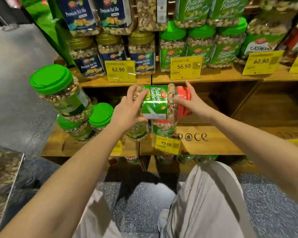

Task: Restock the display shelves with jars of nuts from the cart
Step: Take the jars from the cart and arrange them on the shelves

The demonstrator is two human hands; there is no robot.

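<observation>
Red-lidded pistachio jar (159, 102) lies sideways above the lower shelf's (213, 143) front edge. The left hand (127, 109) grips its base and the right hand (191, 102) its lid. One matching jar (163, 128) stands beneath, with three green-lidded jars (101, 114) at the left end.

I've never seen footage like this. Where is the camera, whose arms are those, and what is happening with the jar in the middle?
There is no machine here. The single picture comes from a wide-angle camera worn on a person's head, looking forward and down past their own arms. The left hand and right hand together hold a pistachio jar turned on its side, the left at its base and the right at its red lid. Just below it, another red-lidded jar stands on the lower wooden shelf. Green-lidded jars are stacked to the left. The upper shelf carries more nut jars behind yellow price tags. The wire cart shows at the lower left.
</observation>
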